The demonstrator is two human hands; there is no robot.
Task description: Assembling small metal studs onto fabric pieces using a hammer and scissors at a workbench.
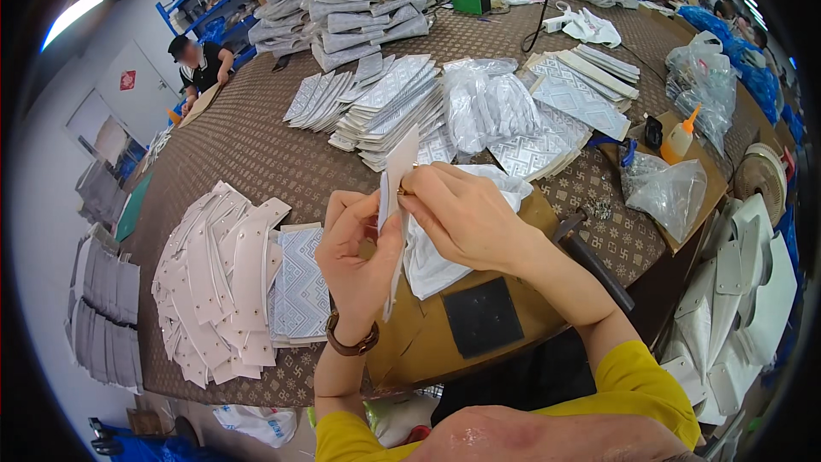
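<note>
My left hand (pixel 359 248) grips a narrow white strip (pixel 400 158), held upright on edge between thumb and fingers above the work area. Against the strip's upper part, my right hand (pixel 457 214) has its fingertips pinched around a small gold-coloured metal fitting (pixel 402 192), mostly hidden by the fingers. Left of my hands lies a fanned pile of white strips with metal studs (pixel 214 274). A stack of grey-and-white patterned pieces (pixel 299 278) touches that pile. Beneath my hands are a crumpled white cloth bag (pixel 432 261) and a brown board (pixel 410 346) bearing a black square pad (pixel 481 316).
A hammer (pixel 599 269) lies right of the board. Beyond are patterned stacks (pixel 393 107), clear plastic bags (pixel 487 107), a yellow glue bottle (pixel 678 139) and tall grey piles (pixel 368 8). White pieces (pixel 727 291) hang at right. Another person (pixel 201 64) sits far left.
</note>
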